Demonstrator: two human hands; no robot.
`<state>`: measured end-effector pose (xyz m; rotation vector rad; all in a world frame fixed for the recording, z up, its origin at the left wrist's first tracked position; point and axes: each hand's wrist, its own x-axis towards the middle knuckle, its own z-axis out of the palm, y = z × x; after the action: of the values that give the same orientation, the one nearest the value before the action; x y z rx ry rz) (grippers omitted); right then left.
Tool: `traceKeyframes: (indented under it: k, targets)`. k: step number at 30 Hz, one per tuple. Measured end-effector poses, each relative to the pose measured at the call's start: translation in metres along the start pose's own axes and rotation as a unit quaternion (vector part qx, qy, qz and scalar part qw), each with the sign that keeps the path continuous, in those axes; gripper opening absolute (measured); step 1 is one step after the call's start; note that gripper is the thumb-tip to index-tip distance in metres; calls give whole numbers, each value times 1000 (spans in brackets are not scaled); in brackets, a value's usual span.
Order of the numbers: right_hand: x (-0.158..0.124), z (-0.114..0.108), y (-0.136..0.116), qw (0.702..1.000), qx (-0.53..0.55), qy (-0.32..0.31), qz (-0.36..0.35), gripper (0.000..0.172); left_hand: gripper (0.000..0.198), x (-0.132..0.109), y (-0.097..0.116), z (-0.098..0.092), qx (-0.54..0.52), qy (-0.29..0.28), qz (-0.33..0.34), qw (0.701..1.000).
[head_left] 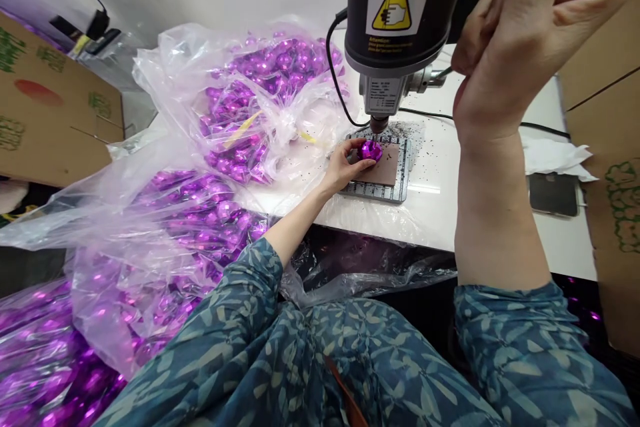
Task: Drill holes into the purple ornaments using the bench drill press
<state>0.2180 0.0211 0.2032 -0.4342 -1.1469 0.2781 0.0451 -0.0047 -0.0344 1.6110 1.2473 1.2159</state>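
My left hand (346, 165) pinches a shiny purple faceted ball (371, 150) between thumb and fingers. The ball rests on a brown board (387, 170) on the slotted metal base of a small bench drill press (387, 103). Right above the ball hangs the drill's chuck (379, 124), apart from it by a small gap; no bit can be made out. Raised beside the black motor housing, my right hand (530, 33) is closed around the drill press's feed lever (444, 73), most of which the fingers hide.
Clear plastic bags (170, 73) full of purple balls (280, 67) crowd the left. Dark shavings lie around the base on the white table (430, 213). A phone (553, 193) and white tissue (555, 157) lie at right. Cardboard boxes (55, 100) stand on both sides; a black cable (435, 115) crosses behind.
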Motion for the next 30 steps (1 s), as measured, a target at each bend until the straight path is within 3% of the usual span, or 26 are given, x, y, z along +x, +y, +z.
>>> traceKeyframes:
  k: [3,9,19,30]
  targets:
    - [1,-3,-6,1000,10,-18,22,75,73,-2,-10,7,10,-8,39,999]
    - [4,0,0,999,29,9,10,73,74,-4,-28,21,-42,-41,97,994]
    - [-40,-10,-4,994,46,50,-80,80,74,-5,-25,21,-56,-52,94,993]
    - [-64,-28,18,992,-13,61,-108,83,74,-4,-29,19,-37,-70,110,991]
